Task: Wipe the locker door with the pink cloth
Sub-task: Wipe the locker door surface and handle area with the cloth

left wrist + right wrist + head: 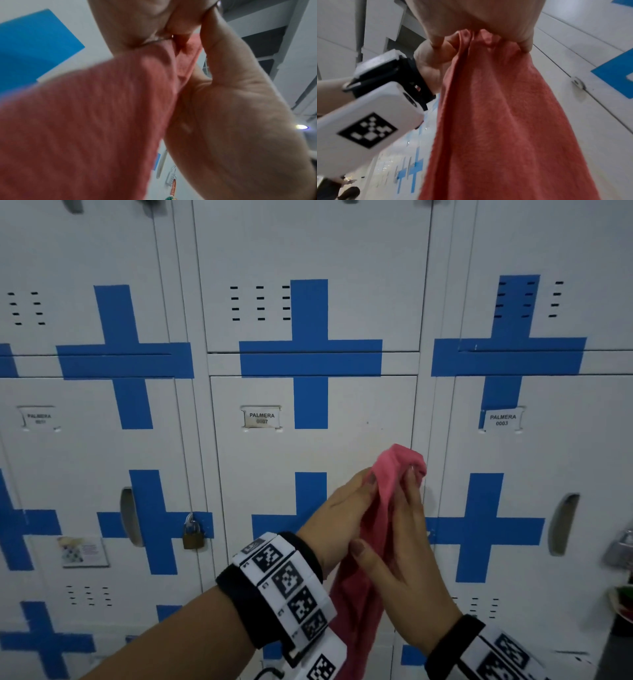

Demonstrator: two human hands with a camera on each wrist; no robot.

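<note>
The pink cloth (387,484) hangs bunched between my two hands in front of the white locker door (274,460) labelled PALMERA 0007. My left hand (342,508) grips its upper part from the left, thumb on the fabric. On the right, my right hand (407,542) holds it with fingers running up the cloth and the thumb across it. The cloth (85,121) fills the left wrist view, with the right hand (231,108) beside it. From the right wrist, the cloth (496,121) hangs from curled fingers (526,46). It is close to the door; contact cannot be told.
A brass padlock (193,534) hangs on the locker to the left, and another lock (620,549) shows at the right edge. Blue crosses (310,354) are painted across all the doors. Handle recesses (563,523) sit in the neighbouring doors.
</note>
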